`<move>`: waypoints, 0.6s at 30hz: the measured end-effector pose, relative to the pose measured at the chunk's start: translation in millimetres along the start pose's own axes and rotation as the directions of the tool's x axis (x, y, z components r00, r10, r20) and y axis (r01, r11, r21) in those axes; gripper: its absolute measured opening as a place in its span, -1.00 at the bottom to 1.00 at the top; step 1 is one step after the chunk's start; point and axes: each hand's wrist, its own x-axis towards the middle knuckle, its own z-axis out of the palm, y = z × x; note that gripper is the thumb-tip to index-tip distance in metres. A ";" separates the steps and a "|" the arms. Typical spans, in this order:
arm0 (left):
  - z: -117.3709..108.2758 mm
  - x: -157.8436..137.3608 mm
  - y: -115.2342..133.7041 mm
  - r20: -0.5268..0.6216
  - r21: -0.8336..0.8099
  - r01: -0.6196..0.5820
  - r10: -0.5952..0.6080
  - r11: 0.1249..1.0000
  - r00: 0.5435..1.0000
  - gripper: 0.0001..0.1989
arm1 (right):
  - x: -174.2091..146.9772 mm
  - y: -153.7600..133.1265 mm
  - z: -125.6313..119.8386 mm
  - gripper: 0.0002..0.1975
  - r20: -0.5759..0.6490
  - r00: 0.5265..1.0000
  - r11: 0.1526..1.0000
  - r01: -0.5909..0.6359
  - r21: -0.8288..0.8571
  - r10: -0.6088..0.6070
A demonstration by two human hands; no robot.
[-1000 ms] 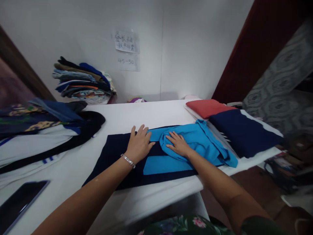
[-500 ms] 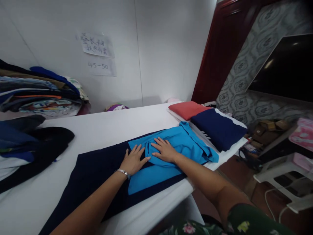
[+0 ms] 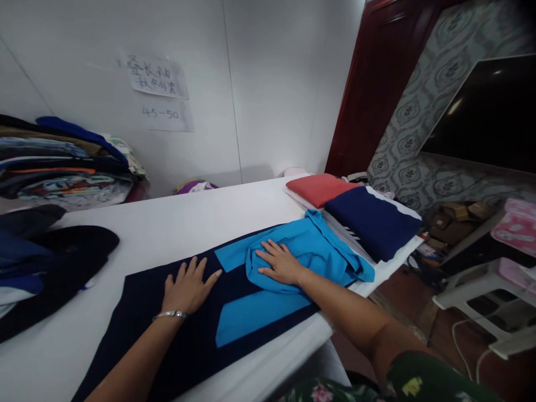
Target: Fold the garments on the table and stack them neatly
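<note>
**While your right hand [image 3: 280,263] rests on the blue garment [image 3: 329,240], your left hand [image 3: 190,287] lies on navy cloth [image 3: 138,307]**

As you face the white table [image 3: 188,226], both your palms are turned down and your fingers are spread wide, with nothing gripped. Your right hand sits on the bunched middle of the blue garment. Your left hand, with a silver bracelet [image 3: 170,315] at its wrist, is further left and apart from the blue. The navy cloth is spread on the table under the blue garment and reaches out well to its left. Two flat blue strips [image 3: 259,314] stick out leftward beside the bunched part, with navy showing between them; from this angle you cannot fairly tell whether blue and navy are one piece or two.

Just beyond the blue garment's right end, a coral folded garment [image 3: 318,190] and a navy folded bundle [image 3: 374,220] lie touching. At your left, a black garment [image 3: 75,262] lies in a loose heap, with a stack of folded clothes [image 3: 62,153] behind it. Handwritten paper notes [image 3: 157,78] are fixed to the wall [image 3: 276,95] ahead; the lower reads 45-50. Off to your right are a pale stool [image 3: 456,298] and a dark screen [image 3: 489,111].
</note>
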 end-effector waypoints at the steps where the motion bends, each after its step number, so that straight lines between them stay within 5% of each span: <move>1: -4.2 0.6 1.8 0.025 -0.019 0.023 -0.023 1.000 0.999 -0.25 | -0.2 -0.2 -0.2 -0.36 0.000 1.000 1.000 -0.001 0.008 0.001; 5: -26.9 -0.2 33.1 -0.075 -0.037 0.035 -0.038 0.999 0.996 -0.25 | -0.7 -0.3 -0.1 -0.36 -0.004 1.000 1.000 -0.005 0.024 0.005; 8: -28.0 -5.1 73.2 -0.191 -0.006 -0.271 0.265 0.962 0.945 -0.32 | -0.2 0.1 0.1 -0.36 -0.013 1.000 1.000 -0.003 0.022 0.003; 11: -11.7 -7.8 104.1 -0.137 -0.031 -0.509 0.500 0.860 0.855 -0.35 | 1.2 1.4 1.5 -0.36 -0.022 1.000 1.000 -0.004 0.030 0.005; 14: 7.6 -5.6 113.0 -0.068 -0.094 -0.498 0.494 0.862 0.867 -0.31 | 2.4 4.8 5.3 -0.36 -0.030 0.999 0.994 -0.015 0.112 0.018; 18: 19.8 -2.7 107.1 -0.084 -0.114 -0.475 0.468 0.873 0.880 -0.25 | 2.8 18.9 3.9 -0.32 -0.084 0.996 0.907 0.009 0.421 0.029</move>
